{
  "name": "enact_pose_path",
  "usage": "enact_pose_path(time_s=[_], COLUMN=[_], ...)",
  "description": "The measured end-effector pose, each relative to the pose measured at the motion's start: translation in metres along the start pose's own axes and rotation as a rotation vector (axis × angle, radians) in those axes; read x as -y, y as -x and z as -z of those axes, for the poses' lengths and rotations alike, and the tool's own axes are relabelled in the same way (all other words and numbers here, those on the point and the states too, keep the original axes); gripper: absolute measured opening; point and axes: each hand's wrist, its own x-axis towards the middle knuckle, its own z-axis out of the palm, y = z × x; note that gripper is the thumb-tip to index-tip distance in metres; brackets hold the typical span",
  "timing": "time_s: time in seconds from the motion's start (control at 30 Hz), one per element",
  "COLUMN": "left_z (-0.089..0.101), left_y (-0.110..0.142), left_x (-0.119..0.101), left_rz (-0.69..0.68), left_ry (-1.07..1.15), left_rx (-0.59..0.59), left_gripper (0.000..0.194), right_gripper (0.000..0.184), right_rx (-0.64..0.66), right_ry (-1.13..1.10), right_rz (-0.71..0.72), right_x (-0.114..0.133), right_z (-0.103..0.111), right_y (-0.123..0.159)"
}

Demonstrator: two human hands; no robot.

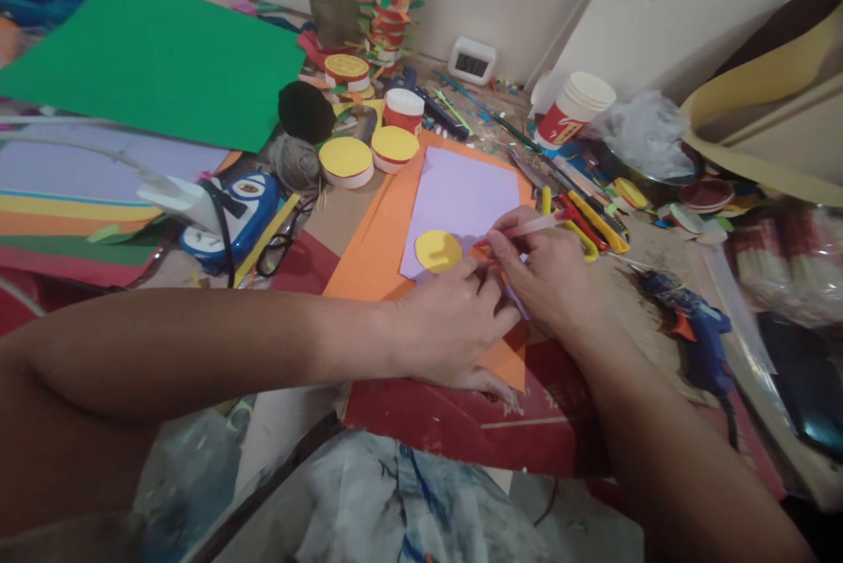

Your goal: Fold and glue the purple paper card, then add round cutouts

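My right hand (543, 269) pinches a slim pen (532, 226) with a pale pink, see-through barrel and a red end; its tip points down at the paper. My left hand (454, 317) lies on the sheets, fingers spread and bent, thumb toward the front edge. Anything beneath its fingers is hidden. Beside those fingertips a yellow paper circle (438, 251) rests on a lilac sheet (464, 187). Under the lilac sheet is an orange sheet (369, 256), on a red and brown cardboard (461, 422).
Round boxes topped in yellow (346, 159), a black yarn ball (306, 112) and a white clock (472, 61) stand behind. At right are yellow-handled scissors (580, 238), a cutter (599, 220), a blue glue gun (704, 343) and a paper cup (572, 111). Green paper (158, 62) lies left.
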Motion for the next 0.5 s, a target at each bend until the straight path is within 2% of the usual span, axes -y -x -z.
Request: enact_pose_path(time_s=[0.2,0.5], left_z=[0.005,0.0039], left_y=[0.0025,0.0065], left_x=[-0.002,-0.0053], left_rz=[0.008,0.008], left_ry=[0.019,0.053], left_rx=[0.042,-0.018], left_gripper=[0.105,0.112], right_gripper=[0.02,0.022], right_rx=[0.002,0.004], right_ry=[0.011,0.006], right_rz=[0.0,0.019], right_x=[0.001,0.0018], right_z=[0.0005,0.0012], right_y=[0.0007,0.0006])
